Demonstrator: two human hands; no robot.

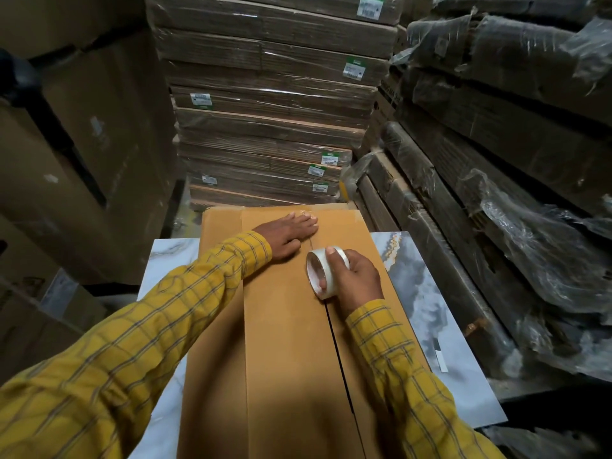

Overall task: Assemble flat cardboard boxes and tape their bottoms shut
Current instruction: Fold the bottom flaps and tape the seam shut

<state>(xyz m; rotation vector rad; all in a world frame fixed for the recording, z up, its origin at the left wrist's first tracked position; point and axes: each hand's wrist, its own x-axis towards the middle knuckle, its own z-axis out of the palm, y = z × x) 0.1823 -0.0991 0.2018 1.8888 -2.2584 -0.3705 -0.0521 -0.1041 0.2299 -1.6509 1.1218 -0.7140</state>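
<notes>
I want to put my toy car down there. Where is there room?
Two bare bits of the marble table: one right of the box, toward the wrapped bundles, and a smaller one left of the box. The box top is busy: the left hand presses it and the right hand holds the tape.

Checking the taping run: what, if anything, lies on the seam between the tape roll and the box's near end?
Nothing visible does. The open seam runs bare from the tape roll, held by the right hand, toward the near end; its last stretch passes behind the right sleeve.
</notes>
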